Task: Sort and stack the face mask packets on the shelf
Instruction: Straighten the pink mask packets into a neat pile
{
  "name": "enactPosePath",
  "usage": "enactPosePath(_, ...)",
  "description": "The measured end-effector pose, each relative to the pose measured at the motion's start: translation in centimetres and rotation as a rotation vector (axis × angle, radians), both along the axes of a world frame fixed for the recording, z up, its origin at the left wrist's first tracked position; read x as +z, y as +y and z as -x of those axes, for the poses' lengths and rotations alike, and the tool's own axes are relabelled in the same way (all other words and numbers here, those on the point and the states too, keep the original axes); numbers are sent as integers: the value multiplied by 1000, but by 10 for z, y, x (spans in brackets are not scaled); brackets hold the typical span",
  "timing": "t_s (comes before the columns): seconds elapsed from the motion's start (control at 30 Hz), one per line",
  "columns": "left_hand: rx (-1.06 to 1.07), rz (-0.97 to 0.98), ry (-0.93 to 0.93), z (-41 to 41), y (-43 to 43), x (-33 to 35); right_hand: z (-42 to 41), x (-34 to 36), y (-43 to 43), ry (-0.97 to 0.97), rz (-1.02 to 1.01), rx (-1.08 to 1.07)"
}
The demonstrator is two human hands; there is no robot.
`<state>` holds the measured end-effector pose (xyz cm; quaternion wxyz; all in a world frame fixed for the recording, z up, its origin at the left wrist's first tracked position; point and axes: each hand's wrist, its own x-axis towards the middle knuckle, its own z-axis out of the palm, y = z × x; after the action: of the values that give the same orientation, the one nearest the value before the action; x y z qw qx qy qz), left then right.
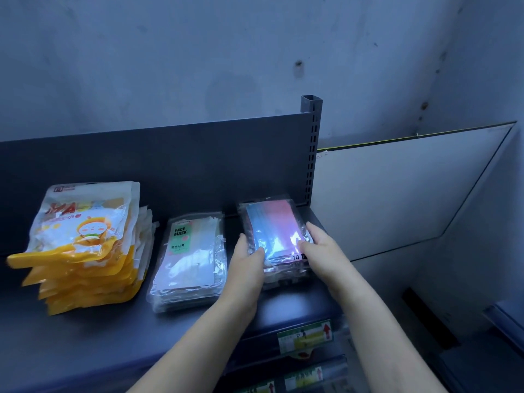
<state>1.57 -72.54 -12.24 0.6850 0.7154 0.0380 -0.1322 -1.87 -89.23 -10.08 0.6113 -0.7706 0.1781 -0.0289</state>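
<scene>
Three piles lie on the shelf: yellow packets at 9 o'clock, pink packets in the middle, and shiny blue-pink packets at 3 o'clock. The left hand and right hand press that last pile's sides, fingers straight, thumbs on top. The sorting looks done, with only squaring this pile seemingly left.
</scene>
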Motion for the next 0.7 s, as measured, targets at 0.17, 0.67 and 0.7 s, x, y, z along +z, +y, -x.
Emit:
enactPosePath(0.17,59,-13,-14,17,-7,23,-1,6,5,-38,66,23)
enactPosePath(0.67,-53,-928,-913,38,46,63,18,40,55,-375,932,64)
enactPosePath(0.7,-21,-958,-960,35,54,64,17,44,61,-401,941,62)
